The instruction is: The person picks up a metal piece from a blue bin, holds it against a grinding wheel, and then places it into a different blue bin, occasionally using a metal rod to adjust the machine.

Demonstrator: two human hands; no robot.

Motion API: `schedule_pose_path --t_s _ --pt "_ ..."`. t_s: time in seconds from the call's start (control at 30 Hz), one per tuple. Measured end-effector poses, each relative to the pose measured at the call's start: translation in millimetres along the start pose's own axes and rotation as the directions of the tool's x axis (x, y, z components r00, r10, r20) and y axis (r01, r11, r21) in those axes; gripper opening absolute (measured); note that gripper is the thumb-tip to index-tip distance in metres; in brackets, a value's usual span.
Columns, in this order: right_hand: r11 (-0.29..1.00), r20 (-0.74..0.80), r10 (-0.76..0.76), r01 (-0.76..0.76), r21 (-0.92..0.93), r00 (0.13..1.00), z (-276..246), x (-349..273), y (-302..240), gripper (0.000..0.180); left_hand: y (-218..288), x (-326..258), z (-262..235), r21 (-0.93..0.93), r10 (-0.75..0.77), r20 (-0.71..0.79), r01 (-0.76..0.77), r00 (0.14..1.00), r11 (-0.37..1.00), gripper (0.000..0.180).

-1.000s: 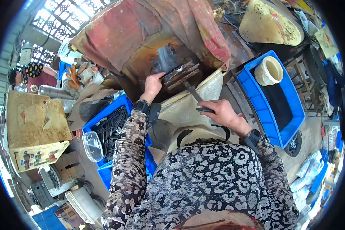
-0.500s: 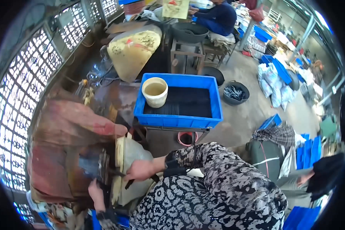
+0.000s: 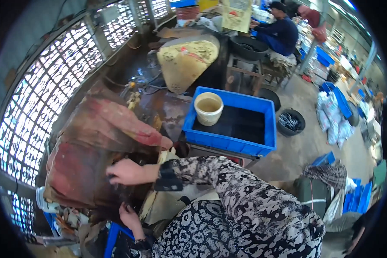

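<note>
My right hand (image 3: 131, 172) reaches across to the left with its fingers curled in. It is above a dark, blurred area beside a worn reddish-brown covering (image 3: 71, 170). If the fingers hold something, it is too small or blurred to name. Lower down, my left hand (image 3: 131, 219) has its fingers bent together beside the same dark area. Whatever those fingers grip is dark and cannot be made out. A pale padded board (image 3: 167, 200) lies under my right wrist, against my patterned clothing.
Ahead, a blue tray (image 3: 228, 142) of dark liquid holds a cream bucket (image 3: 208, 109). Beyond stands a yellowish covered machine (image 3: 187, 62). A black bucket (image 3: 291, 122) of thin metallic pieces sits on the floor. A person (image 3: 279, 30) sits working at the back. A lattice wall (image 3: 51, 90) runs along the left.
My right hand has moved left and forward, off the pale board. The dark strip-like thing in it no longer shows. The view has turned left, shifting the scene rightward.
</note>
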State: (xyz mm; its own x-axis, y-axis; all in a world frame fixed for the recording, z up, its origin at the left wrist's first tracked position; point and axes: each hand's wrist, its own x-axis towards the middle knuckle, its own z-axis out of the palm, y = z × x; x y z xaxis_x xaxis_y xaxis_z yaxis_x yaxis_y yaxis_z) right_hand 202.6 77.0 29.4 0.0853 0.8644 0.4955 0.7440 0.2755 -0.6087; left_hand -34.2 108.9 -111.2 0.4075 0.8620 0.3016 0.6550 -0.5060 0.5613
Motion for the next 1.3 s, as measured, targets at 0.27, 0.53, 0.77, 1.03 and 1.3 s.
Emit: schedule_pose_path --t_s 0.27,0.53,0.77,1.03,1.3 --pt "0.997 -0.021 0.069 -0.069 -0.019 0.997 54 126 23 0.027 19 1 -8 0.125 -0.087 0.033 0.083 0.996 0.989 0.019" --pt "0.986 0.085 0.123 -0.112 -0.123 0.989 67 158 24 0.039 20 2 -15 0.186 -0.137 0.042 0.127 0.99 0.974 0.02" --pt "0.978 0.08 0.164 -0.152 -0.141 0.983 71 144 33 0.037 21 -6 -11 0.135 -0.151 0.023 0.147 0.988 0.98 0.019" --pt "0.913 0.292 0.365 -0.401 0.072 0.884 58 29 67 0.025 16 6 -12 0.18 -0.135 -0.016 0.136 0.991 0.974 0.018" --pt "0.564 0.489 0.454 -0.666 0.489 0.744 75 -21 82 0.02 -45 12 6 0.185 -0.23 0.114 0.206 0.967 0.961 0.022"
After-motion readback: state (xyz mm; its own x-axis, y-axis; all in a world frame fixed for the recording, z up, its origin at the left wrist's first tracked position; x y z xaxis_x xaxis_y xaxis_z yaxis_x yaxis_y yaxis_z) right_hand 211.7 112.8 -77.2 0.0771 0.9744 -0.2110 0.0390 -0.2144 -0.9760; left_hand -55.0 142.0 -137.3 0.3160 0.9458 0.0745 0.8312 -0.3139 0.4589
